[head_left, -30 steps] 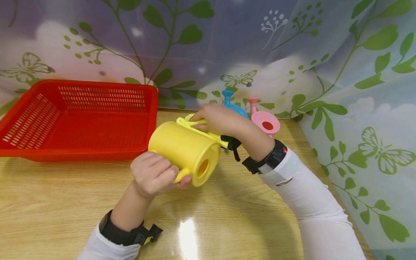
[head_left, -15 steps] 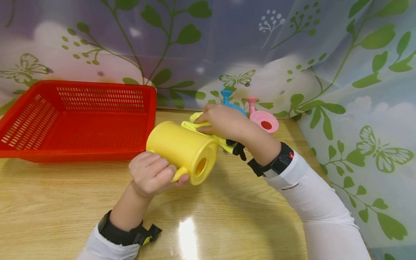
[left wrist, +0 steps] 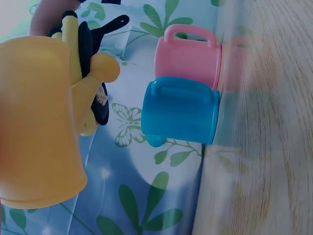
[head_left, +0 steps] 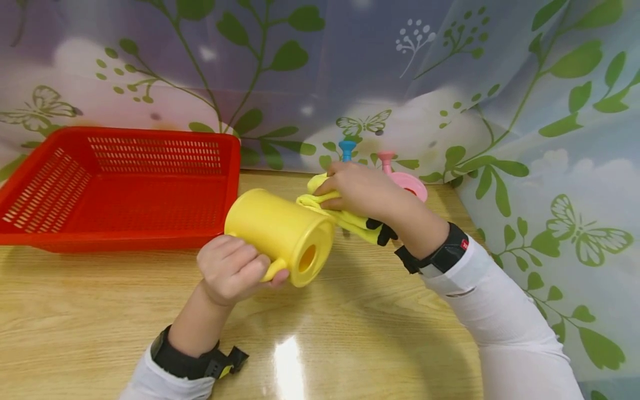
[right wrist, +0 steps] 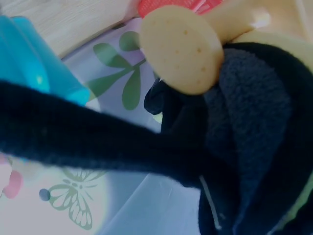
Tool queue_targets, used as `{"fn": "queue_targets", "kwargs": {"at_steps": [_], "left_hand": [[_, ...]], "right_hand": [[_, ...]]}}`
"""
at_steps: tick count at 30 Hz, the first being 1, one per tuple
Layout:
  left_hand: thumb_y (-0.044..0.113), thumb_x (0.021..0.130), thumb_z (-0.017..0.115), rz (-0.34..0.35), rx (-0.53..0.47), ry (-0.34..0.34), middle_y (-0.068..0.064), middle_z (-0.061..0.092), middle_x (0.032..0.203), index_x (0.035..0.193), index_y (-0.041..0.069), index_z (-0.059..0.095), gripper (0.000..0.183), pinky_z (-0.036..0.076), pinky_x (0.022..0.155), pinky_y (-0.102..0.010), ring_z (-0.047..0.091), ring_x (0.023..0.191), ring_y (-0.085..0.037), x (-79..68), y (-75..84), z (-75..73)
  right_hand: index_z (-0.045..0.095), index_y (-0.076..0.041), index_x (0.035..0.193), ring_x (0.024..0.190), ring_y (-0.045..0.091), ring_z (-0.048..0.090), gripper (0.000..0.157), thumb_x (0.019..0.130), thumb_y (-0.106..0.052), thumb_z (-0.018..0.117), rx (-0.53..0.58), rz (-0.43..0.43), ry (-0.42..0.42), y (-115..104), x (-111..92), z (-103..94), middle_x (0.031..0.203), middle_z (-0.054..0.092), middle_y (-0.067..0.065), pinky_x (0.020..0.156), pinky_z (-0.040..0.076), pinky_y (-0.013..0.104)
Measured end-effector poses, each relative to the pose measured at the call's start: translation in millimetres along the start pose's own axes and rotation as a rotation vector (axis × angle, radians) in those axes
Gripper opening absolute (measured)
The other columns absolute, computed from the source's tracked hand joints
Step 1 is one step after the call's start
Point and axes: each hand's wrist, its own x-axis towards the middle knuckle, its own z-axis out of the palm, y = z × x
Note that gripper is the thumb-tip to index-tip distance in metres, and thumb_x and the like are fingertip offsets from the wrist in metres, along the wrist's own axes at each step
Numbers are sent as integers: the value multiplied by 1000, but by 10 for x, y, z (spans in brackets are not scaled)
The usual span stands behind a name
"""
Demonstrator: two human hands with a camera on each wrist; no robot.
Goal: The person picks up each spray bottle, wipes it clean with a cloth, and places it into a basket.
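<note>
My left hand grips the handle of a yellow watering can, which is tilted on its side above the table with its round opening toward me. Its sprinkler head, dotted with small holes, shows in the right wrist view. My right hand holds a bunched yellow-and-black cloth just right of the can. Dark fuzzy fabric with a strap fills much of the right wrist view. Whether cloth and can touch is hard to tell. In the left wrist view the can hides most of the cloth.
A red slotted basket stands on the wooden table at the left. Behind my right hand, near the patterned backdrop, are a blue watering can and a pink watering can.
My right hand has moved to the right with the cloth, away from the yellow watering can's side, and covers more of the blue and pink cans. My left hand has barely moved.
</note>
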Motion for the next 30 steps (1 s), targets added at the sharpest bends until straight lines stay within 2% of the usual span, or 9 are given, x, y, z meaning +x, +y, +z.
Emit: {"fn": "queue_targets", "kwargs": {"at_steps": [6, 9, 20, 30], "left_hand": [[27, 93, 61, 1, -5, 7, 2, 30, 45, 52, 11, 36, 50, 10, 38, -19, 19, 38, -10, -18, -4, 5], [27, 93, 61, 5, -10, 6, 2, 30, 45, 52, 11, 36, 50, 10, 38, -19, 19, 38, -10, -15, -5, 9], [28, 93, 60, 3, 3, -9, 2, 30, 46, 53, 11, 36, 50, 10, 38, -19, 19, 38, -10, -12, -6, -11], [25, 92, 61, 31, -22, 11, 2, 31, 44, 52, 11, 36, 49, 10, 38, -17, 20, 37, -9, 4, 6, 19]], "right_hand": [[66, -20, 125, 112, 27, 54, 35, 92, -31, 65, 35, 42, -48, 124, -57, 19, 122, 56, 9, 87, 48, 39], [66, -20, 125, 114, 27, 53, 35, 92, -32, 65, 49, 38, -53, 152, -75, 32, 124, 55, 9, 88, 48, 40], [67, -20, 123, 117, 30, 55, 33, 93, -31, 64, 28, -100, 24, 3, 44, 10, 126, 56, 12, 96, 47, 42], [66, -25, 124, 105, 22, 57, 32, 94, -36, 62, -42, -86, 56, -164, 203, 6, 115, 56, 5, 83, 51, 37]]}}
